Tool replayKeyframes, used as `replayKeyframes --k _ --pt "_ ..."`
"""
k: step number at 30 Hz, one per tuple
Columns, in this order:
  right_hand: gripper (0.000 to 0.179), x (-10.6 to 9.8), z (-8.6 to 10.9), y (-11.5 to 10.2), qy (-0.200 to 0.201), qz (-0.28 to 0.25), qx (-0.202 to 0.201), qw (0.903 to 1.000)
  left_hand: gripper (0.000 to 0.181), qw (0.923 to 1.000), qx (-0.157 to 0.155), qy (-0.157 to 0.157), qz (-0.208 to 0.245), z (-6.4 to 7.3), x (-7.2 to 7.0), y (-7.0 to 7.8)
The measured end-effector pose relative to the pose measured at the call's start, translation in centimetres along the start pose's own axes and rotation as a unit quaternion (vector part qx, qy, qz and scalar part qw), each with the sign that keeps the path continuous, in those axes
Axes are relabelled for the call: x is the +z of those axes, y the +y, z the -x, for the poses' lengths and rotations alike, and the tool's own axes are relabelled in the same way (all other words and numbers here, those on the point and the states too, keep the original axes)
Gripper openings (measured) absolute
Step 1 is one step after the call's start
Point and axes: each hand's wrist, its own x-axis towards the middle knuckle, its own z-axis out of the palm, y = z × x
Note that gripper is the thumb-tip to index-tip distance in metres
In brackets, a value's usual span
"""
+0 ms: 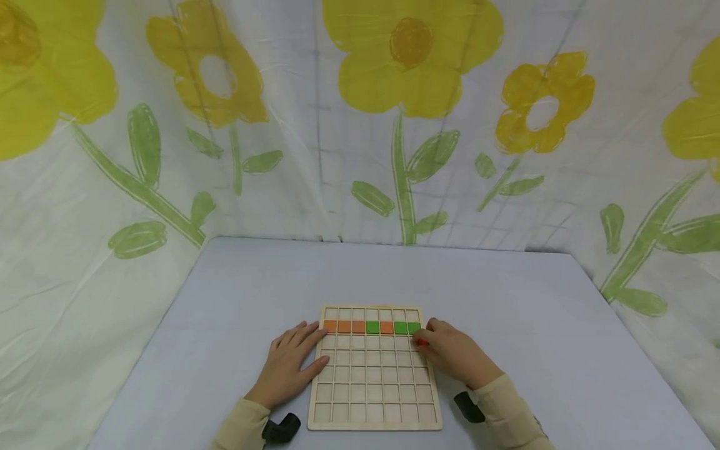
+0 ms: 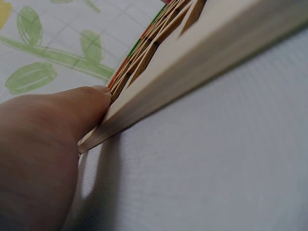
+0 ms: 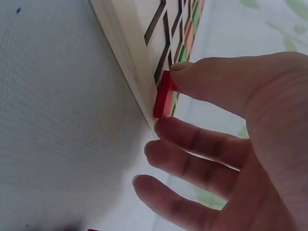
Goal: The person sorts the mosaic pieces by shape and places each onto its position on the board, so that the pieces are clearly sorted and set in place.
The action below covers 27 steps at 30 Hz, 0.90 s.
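One white backdrop [image 1: 292,206], printed with yellow flowers on green stems, hangs behind and to the sides of a pale table [image 1: 253,281]. On the table, near the person, a square-celled wooden board [image 1: 374,427] lies flat between the forearms, a position that puts every cell within reach of both hands. The left hand [image 1: 289,367] lies extended along the left edge, fingers relaxed and clasping nothing; its fingertips and thumb touch the rim, probably to keep the board from sliding. The right hand [image 1: 452,353], at the opposite edge, grasps a small piece between thumb and index finger, the remaining fingers clear of it. Black wrist devices [image 1: 282,429] sit beside both sleeves [image 1: 242,425]. Seven tiles fill the second row from the far side: four orange tiles [image 1: 344,327] and three green tiles [image 1: 400,328], each seated in its own cell and so held in line by the dividers. Smallest is the red tile [image 3: 164,96], pinched on edge just above the board's right side, a grip that suits so thin a piece. No brand, label or writing can be read.
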Motion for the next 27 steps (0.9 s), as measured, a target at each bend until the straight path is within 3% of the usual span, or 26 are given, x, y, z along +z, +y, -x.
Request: replayKeyframes --k 7,17,27 --pt "0.011 0.19 -0.01 -0.03 -0.010 0.005 0.006 0.9999 0.053 1.0000 0.003 0.002 0.000 0.04 -0.01 0.06" --pt "0.020 0.37 -0.26 0.07 0.018 0.004 -0.024 0.9996 0.053 1.0000 0.001 0.002 -0.003 -0.05 0.01 0.06" --pt "0.014 0.67 -0.31 0.24 0.043 0.004 -0.040 0.9983 0.054 1.0000 -0.004 -0.004 -0.001 -0.09 -0.01 0.14"
